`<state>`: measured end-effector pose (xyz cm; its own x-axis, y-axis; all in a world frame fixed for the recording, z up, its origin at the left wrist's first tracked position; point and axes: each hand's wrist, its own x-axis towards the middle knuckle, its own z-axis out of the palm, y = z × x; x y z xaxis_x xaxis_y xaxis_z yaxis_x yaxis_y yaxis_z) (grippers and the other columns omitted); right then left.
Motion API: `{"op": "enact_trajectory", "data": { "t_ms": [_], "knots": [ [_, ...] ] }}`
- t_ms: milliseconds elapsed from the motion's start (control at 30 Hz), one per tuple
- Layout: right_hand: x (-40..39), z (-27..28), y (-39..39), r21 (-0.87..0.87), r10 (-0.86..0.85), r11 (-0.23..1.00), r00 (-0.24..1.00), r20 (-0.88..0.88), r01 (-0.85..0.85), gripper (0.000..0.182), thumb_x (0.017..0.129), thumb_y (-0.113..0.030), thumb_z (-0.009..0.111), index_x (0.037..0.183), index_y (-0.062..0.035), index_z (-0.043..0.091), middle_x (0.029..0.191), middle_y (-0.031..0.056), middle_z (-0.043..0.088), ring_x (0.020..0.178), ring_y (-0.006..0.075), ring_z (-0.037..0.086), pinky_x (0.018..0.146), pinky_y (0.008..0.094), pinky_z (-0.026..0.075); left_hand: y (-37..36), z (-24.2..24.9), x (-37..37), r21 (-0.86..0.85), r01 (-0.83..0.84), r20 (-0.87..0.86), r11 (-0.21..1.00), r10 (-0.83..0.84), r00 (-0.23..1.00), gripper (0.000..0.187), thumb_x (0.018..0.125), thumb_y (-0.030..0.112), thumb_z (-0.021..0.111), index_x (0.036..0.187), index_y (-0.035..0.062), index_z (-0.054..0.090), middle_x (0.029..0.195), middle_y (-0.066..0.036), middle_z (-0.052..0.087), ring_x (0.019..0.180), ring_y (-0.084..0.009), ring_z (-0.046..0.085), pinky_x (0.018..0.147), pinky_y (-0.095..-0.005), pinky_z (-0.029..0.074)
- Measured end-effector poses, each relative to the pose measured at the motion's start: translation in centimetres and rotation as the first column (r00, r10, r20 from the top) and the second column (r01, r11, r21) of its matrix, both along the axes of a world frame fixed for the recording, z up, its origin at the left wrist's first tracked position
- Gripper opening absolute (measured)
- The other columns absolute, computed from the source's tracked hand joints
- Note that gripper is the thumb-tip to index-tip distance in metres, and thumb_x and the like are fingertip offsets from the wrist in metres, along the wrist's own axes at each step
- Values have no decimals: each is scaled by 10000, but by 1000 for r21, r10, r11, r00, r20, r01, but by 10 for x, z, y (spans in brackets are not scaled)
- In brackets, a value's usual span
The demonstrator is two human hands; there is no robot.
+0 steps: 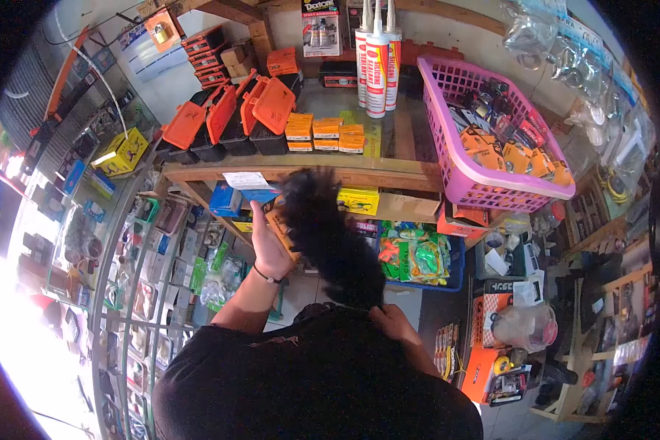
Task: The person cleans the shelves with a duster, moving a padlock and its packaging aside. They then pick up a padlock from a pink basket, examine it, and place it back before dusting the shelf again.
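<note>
My left hand, with a dark bracelet at the wrist, is closed around an orange box below the front edge of the shelf. A flat blue piece and a white paper show just above its fingertips. A black feather duster stretches from the orange box back toward my body, its fluffy tip overlapping the box in this view. My right hand is closed at the duster's lower end, close to my black shirt; the shirt partly hides the fingers.
On the glass-topped shelf stand open orange-lidded boxes, small orange-and-white boxes, silicone sealant tubes and a pink basket. Below sits a blue tray of green packets. Glass display cases line the left side.
</note>
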<state>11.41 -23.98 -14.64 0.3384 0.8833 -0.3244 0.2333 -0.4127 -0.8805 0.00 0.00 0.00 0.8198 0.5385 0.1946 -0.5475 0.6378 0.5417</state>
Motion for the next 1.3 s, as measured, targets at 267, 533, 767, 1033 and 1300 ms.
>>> {"op": "enact_trajectory", "data": {
  "t_ms": [267,533,767,1033,1300],
  "knots": [
    [-2,4,-1,12,-55,998,994,-92,56,428,847,-360,465,703,34,552,545,67,497,530,142,448,514,337,369,-4,2,4,441,-190,-313,877,348,884,632,845,550,329,1250,68,381,1234,-131,448,1090,-303,465,907,-432,382],
    [1,9,1,-63,29,997,996,-90,-35,468,857,-404,441,816,43,574,701,204,581,665,273,565,636,401,420,3,-1,6,-91,-41,-112,995,31,993,668,849,567,279,1271,56,359,1283,-136,397,1141,-311,419,958,-438,328],
    [-2,6,-1,108,0,994,997,-74,8,444,830,-357,473,692,60,536,561,110,507,539,198,465,531,395,374,-2,10,17,108,274,29,956,-279,960,655,848,579,280,1229,58,393,1218,-130,452,1101,-306,448,937,-432,348],
    [4,17,4,-118,64,990,993,-96,-75,468,851,-418,453,884,27,595,824,207,610,779,309,596,720,411,435,-1,13,23,22,110,-11,994,-109,994,660,845,569,289,1260,60,362,1245,-158,424,1110,-340,429,952,-459,329],
    [11,9,13,-56,174,983,984,-31,-175,476,856,-420,438,887,29,593,826,227,601,804,342,587,740,423,431,12,10,24,182,265,49,947,-278,959,648,849,565,281,1259,72,370,1251,-148,427,1112,-334,439,938,-456,347]
  ]
}}
